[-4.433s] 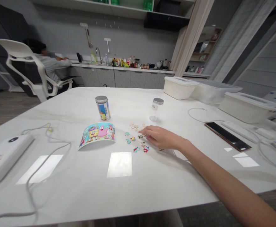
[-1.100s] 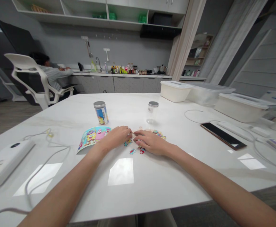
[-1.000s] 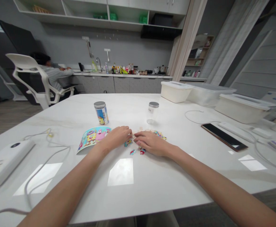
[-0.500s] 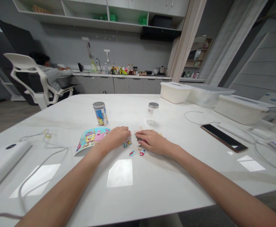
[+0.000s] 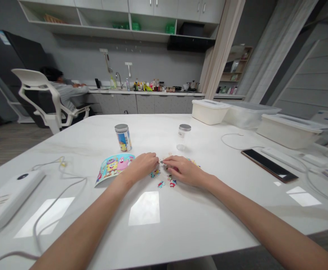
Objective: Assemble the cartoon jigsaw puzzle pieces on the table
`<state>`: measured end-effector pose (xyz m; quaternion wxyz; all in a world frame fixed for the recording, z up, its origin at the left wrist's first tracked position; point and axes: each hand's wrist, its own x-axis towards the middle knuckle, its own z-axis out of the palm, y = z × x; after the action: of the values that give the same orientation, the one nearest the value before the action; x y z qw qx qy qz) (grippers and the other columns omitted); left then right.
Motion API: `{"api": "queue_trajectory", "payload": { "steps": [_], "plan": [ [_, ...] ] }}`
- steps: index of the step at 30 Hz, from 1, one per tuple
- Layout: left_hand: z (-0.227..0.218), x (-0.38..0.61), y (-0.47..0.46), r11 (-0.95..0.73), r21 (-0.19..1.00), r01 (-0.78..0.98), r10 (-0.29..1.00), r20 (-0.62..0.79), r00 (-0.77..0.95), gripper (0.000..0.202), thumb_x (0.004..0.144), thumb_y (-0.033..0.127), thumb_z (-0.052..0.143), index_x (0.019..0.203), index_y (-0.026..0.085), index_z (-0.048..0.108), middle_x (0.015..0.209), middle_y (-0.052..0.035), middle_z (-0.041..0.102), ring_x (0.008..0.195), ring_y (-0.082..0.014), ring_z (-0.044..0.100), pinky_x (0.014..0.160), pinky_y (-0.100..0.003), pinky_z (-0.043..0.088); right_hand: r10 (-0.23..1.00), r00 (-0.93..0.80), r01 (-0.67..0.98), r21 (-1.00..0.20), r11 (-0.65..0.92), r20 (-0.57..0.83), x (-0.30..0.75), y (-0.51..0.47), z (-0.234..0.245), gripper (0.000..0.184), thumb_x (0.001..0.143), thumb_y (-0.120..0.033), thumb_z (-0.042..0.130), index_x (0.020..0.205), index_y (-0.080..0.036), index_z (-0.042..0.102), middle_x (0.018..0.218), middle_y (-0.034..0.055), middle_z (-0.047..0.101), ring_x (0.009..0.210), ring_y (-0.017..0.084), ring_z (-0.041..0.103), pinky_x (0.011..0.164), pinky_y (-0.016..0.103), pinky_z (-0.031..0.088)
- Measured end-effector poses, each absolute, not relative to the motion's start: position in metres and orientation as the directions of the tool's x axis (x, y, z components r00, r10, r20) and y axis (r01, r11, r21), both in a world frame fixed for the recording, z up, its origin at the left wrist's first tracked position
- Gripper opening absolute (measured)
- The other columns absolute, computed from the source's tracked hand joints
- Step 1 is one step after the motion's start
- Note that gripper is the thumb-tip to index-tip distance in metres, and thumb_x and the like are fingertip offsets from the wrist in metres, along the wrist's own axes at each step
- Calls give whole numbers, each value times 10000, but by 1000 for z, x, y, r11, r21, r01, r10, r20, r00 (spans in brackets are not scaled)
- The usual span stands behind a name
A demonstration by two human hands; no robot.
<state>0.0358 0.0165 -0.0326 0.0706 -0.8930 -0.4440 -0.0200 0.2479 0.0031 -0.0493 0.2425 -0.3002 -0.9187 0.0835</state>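
Note:
My left hand is closed, its fingers curled down over the small heap. A puzzle piece shows between the fingertips of both hands. My right hand comes from the other side, fingers together and thumb bent under, touching the same spot. In front of the hands lie loose jigsaw pieces, with several more red and dark ones below my right palm; others are partly hidden. Left of my left hand a cartoon picture sheet rests with its near edge curled up.
Behind the hands stand a labelled jar and a clear jar, both with metal lids. A phone and lidded tubs are on the right. At left are a white power bank and cables. A person sits beyond the table.
The view has tilted and shifted slightly, so everything sits a little lower and farther right. My fingertips have come closer together, with a piece now showing between them.

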Motion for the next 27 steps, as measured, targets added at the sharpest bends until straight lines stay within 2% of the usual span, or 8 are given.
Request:
{"api": "queue_trajectory", "payload": {
  "steps": [7,17,23,27],
  "plan": [
    [-33,36,17,-597,-116,794,791,82,606,254,909,77,438,954,148,677,936,-82,647,851,-202,628,738,-294,453,585,-744,487,-337,806,324,249,5,-55,344,932,-154,446,1228,-177,619,1224,117,642,1128,226,586,987,426,456],
    [-36,33,21,-623,-143,769,768,76,636,244,914,77,430,956,150,659,935,-79,628,819,-190,611,730,-287,445,554,-764,482,-278,831,332,252,2,-59,298,941,-177,462,1188,-187,628,1277,118,602,1166,220,569,994,401,455],
    [-36,33,21,-626,-168,762,760,89,644,226,912,58,429,957,120,641,952,-98,631,863,-211,610,771,-311,442,569,-745,498,-276,822,348,252,4,-57,273,923,-156,478,1143,-165,640,1184,129,637,1096,229,597,952,405,470],
    [-34,35,19,-606,-166,778,777,86,624,232,946,120,423,955,120,654,944,-101,644,863,-208,620,762,-306,445,573,-740,501,-281,819,352,251,4,-56,271,917,-144,478,1134,-171,637,1142,119,651,1053,229,607,926,405,472]
  ]
}}
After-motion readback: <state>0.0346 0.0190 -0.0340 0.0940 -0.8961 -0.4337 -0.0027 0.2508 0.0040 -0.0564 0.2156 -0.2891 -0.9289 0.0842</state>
